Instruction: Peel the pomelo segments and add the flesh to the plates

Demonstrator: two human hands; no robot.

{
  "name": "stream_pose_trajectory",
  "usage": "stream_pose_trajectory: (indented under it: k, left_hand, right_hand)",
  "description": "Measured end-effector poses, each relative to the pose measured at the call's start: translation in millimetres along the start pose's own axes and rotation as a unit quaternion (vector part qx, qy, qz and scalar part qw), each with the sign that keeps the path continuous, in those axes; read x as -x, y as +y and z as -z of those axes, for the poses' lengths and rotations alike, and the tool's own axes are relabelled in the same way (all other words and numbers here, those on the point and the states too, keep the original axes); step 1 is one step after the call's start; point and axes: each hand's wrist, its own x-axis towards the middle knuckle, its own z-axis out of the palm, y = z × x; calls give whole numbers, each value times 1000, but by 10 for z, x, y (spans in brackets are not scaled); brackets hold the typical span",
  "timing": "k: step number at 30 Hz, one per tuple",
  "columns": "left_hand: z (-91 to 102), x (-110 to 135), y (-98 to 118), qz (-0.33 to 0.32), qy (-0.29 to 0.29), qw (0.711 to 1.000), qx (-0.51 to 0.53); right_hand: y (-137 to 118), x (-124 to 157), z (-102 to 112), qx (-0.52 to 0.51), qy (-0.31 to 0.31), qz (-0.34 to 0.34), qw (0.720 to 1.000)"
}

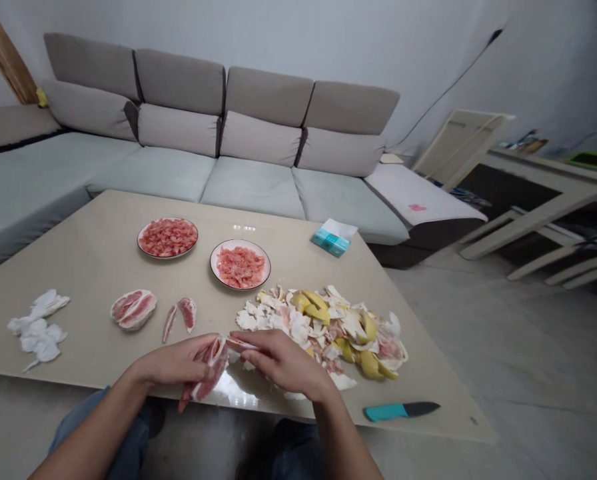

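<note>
The pomelo chunk point(214, 379), pinkish red with white membrane edges and a split at its top, is held above the near edge of the table point(93, 260), in the closed grip of the left hand point(178, 360). The right hand point(283, 360) pinches a thin pale-edged strip point(241, 343) beside it. Beyond, the left plate point(190, 249) is nearly covered with red pulp; the right plate point(223, 245) holds a smaller heap, its white rim showing.
</note>
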Motion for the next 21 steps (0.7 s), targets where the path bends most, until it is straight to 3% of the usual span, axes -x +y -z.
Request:
stream_pose_trajectory:
  k: [4,7,9,12,16,17,19,21]
  left_hand:
    - [17,-21,24,-12,-77,997,20]
    - [26,-11,25,-25,-125,991,32]
    - [24,3,1,-24,-147,988,42]
    - [3,13,-61,-14,-189,980,64]
    - [-45,15,-97,-26,-199,975,90]
    - [-59,21,-87,-33,-189,977,94]
    - [-86,45,-51,-39,-177,979,90]
    - [-111,73,-16,-24,-202,977,59]
  right_hand:
    - [120,66,90,-75,-36,3,997]
    - [147,103,123,-147,-95,-42,984]
    - [142,110,145,-210,-154,-69,963]
    - [145,70,155,-273,-243,-56,929]
    - [236,5,72,-375,-284,-34,882]
    - [273,10,41,-387,-277,-35,879]
    - [356,49,-7,-385,-190,-36,903]
    - [434,99,-14,-368,4,-18,930]
